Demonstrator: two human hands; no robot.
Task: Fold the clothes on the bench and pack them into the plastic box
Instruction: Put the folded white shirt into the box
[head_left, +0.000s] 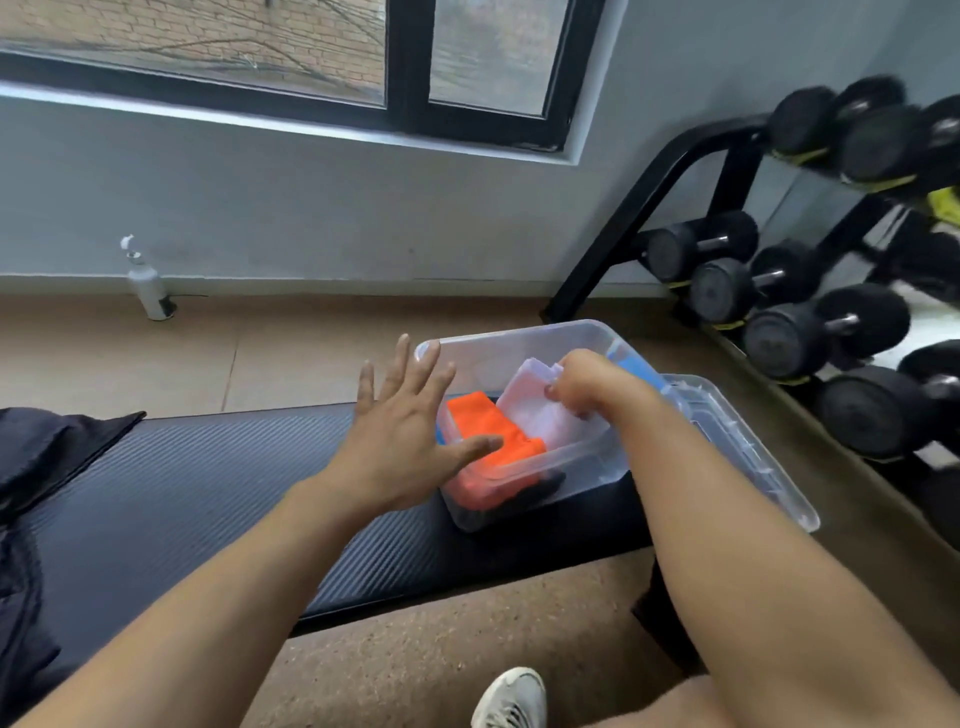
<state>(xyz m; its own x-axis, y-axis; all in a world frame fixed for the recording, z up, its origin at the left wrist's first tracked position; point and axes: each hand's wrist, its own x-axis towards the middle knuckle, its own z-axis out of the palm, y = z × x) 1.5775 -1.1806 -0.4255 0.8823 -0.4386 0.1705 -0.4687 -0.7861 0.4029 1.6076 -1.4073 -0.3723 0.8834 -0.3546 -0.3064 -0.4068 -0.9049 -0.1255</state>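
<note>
A clear plastic box (524, 338) stands on the right end of the black bench (208, 499). Inside it lies a folded orange garment (488, 431) at the left, with something dark under it. My right hand (587, 384) reaches into the box and pinches the upper edge of a folded white garment (540, 410), which stands tilted beside the orange one. My left hand (405, 441) hovers with fingers spread straight at the box's left wall, holding nothing. A dark garment (47, 452) lies crumpled on the bench's left end.
The box's clear lid (748, 447) lies just right of the box, overhanging the bench. A dumbbell rack (810, 291) fills the right side. A white bottle (148, 283) stands on the floor by the wall. My white shoe (511, 699) shows at the bottom.
</note>
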